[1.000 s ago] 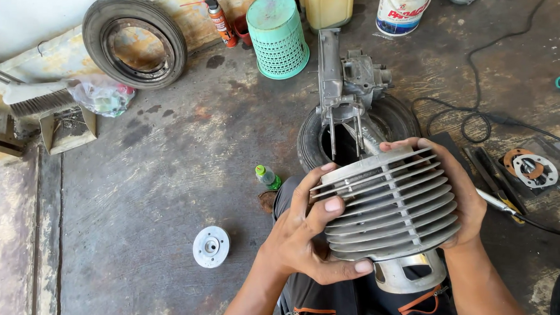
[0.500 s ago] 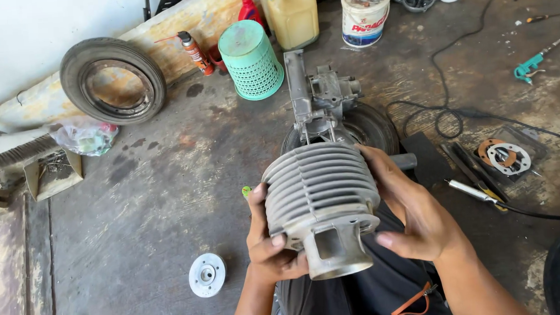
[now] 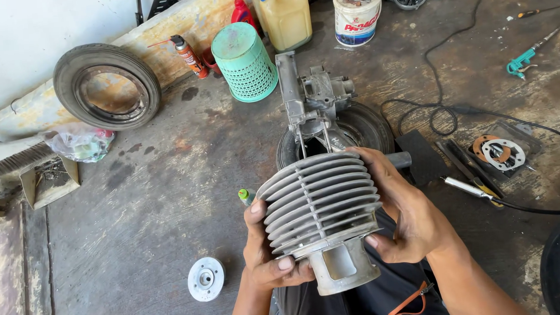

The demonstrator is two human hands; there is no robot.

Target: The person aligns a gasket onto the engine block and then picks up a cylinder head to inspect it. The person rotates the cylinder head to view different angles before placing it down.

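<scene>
I hold a grey finned engine cylinder (image 3: 321,206) in both hands over my lap, its smooth skirt with a square port tilted toward me. My left hand (image 3: 266,254) grips its lower left side, thumb across the bottom fins. My right hand (image 3: 411,214) wraps its right side, fingers over the top fins. Just beyond it an engine case (image 3: 312,98) with two long studs rests on a small tyre (image 3: 368,127).
A round white metal disc (image 3: 206,279) lies on the concrete floor at left. A tyre (image 3: 107,86), green basket (image 3: 244,62), yellow jug (image 3: 284,15) and bucket (image 3: 357,13) line the back wall. Gaskets (image 3: 500,152), hand tools (image 3: 469,173) and a black cable (image 3: 482,112) lie at right.
The cylinder has been turned from lying on its side to skirt toward me, then raised slightly. The view has shifted right and steadied.
</scene>
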